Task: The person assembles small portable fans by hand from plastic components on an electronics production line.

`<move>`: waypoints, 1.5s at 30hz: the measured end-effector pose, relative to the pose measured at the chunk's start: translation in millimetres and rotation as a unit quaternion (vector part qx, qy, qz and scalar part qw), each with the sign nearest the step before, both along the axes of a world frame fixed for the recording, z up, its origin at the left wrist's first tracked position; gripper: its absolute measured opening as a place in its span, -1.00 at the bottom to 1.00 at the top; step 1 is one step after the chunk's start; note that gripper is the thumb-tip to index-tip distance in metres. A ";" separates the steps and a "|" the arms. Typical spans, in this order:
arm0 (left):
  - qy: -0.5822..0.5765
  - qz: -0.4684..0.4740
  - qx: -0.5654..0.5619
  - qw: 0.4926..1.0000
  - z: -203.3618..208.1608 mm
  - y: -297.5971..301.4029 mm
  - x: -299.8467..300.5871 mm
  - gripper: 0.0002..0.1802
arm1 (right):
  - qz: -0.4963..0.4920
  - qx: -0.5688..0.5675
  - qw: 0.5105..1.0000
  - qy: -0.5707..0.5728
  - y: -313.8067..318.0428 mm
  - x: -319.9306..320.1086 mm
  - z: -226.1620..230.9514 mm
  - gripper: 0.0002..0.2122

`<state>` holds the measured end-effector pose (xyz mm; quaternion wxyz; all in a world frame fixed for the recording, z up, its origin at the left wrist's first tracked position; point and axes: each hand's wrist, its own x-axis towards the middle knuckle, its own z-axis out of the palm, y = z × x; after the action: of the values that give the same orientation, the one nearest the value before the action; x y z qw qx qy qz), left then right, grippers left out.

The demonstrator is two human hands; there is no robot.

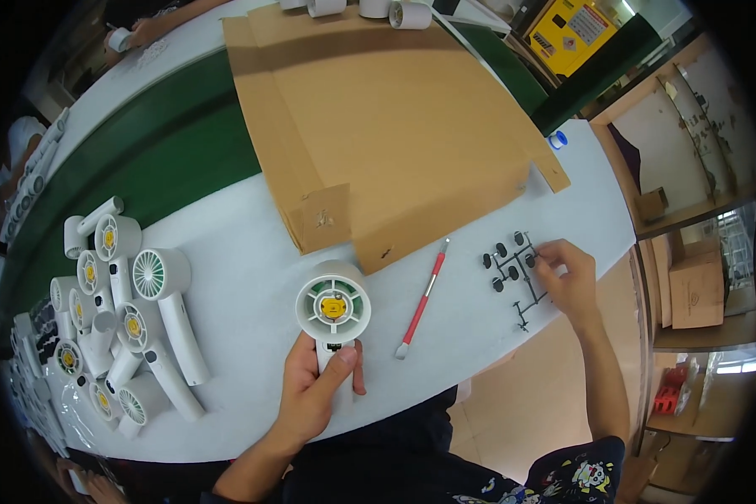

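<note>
Lower centre: left hand (317, 382) fingers wrapped round handle (324, 361) of white fan (333, 306). Right side: right hand (571, 281) fingers pinching edge of dark sprue (513, 272).

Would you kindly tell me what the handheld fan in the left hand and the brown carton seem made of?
Handheld fan: probably plastic, faintly glossy, from its smooth white moulded shell. Brown carton: likely cardboard, matte, with visible creases.

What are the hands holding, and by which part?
Left hand: white fan, by the top of its handle. Right hand: apparently the black sprue, near its right edge.
</note>
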<state>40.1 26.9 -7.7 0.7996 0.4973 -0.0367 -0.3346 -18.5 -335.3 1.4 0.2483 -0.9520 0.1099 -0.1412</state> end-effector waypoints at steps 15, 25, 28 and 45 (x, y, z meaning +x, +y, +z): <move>0.004 -0.010 -0.026 1.000 -0.4 -1.9 -2.7 -0.63 | 0.075 0.046 0.996 -0.018 76.9 -1.6 41.2 -0.81; 0.031 -0.026 -0.042 0.998 1.4 6.3 0.7 -0.69 | 0.131 0.004 0.991 -0.008 129.7 -1.7 8.9 -0.85; 0.036 -0.029 -0.041 0.998 0.6 9.0 0.1 -0.69 | 0.140 0.015 0.990 0.000 128.3 -2.7 5.5 -0.84; -0.004 -0.053 0.018 0.998 -1.8 3.3 -3.2 -0.67 | 0.282 -0.010 0.925 -0.255 199.8 42.0 -7.2 -0.77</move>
<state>36.9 30.3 -9.5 0.7718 0.5100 -0.0599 -0.3751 23.6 -135.5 -5.8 0.2880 -0.8781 -0.2311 -0.3042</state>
